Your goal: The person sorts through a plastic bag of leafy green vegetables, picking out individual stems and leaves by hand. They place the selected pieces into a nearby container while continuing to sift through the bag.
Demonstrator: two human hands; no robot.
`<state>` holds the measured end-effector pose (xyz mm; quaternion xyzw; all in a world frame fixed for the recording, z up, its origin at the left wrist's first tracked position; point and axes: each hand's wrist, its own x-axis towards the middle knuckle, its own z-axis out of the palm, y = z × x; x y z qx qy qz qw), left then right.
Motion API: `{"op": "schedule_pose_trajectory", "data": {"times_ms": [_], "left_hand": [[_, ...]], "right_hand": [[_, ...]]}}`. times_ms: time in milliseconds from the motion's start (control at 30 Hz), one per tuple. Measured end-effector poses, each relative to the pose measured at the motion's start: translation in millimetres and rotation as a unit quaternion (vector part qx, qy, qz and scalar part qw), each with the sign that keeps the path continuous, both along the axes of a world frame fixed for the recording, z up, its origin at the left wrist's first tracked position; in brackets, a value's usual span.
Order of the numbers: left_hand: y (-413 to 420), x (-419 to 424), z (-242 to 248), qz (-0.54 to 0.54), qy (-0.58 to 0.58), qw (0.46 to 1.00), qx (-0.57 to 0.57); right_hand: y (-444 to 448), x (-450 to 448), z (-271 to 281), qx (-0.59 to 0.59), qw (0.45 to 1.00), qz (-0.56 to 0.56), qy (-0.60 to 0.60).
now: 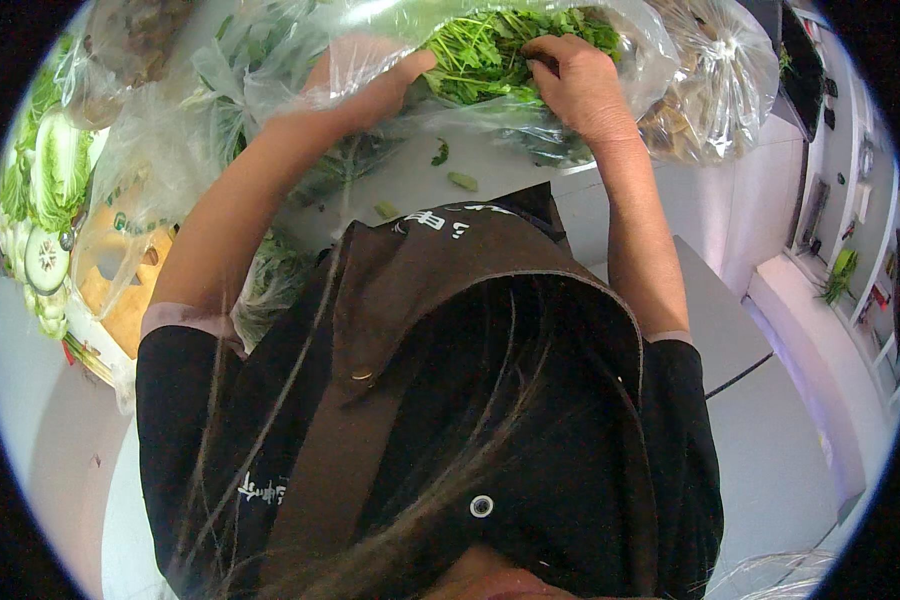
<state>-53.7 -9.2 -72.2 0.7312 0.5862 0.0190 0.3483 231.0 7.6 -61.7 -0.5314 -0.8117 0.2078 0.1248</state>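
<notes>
Leafy green herbs with thin stems [480, 56] lie in the mouth of a large clear plastic bag [420, 19] at the top of the view. My left hand [367, 75] is at the bag's left side, partly behind the film, its thumb at the edge by the stems; the film hides most of its fingers. At the right end of the herbs, my right hand [581, 79] has its thumb and forefinger bent onto the leaves, and whether it pinches any is not clear. Below the bag, loose leaf scraps [462, 181] lie on a pale surface.
Right of the herbs stands a knotted clear bag with brownish contents [709, 97]. Chinese cabbage [60, 169], a cut round pale vegetable [46, 259] and a yellow-brown bag or box [131, 292] are at the far left. Shelves [855, 187] line the right side.
</notes>
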Motion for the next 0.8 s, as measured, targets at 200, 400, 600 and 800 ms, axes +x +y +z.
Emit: {"op": "schedule_pose_trajectory", "data": {"times_ms": [200, 400, 600, 800], "left_hand": [[-14.7, -8.6, 2.6, -0.008, -0.030, 0.998, 0.051], [7.4, -13.0, -48.4, -0.094, -0.017, 0.987, 0.127], [25.3, 18.3, -13.2, -0.142, -0.013, 0.966, 0.216], [14.9, 3.8, -42.6, -0.167, -0.042, 0.969, 0.177]], "right_hand": [[-1.2, -11.2, 3.2, -0.009, 1.000, -0.012, 0.017], [-11.8, -37.4, 14.4, -0.023, 0.999, 0.027, -0.038], [-9.7, -28.5, 11.0, -0.039, 0.999, 0.021, -0.023], [7.9, -33.0, 6.2, 0.081, 0.996, -0.037, 0.013]]}}
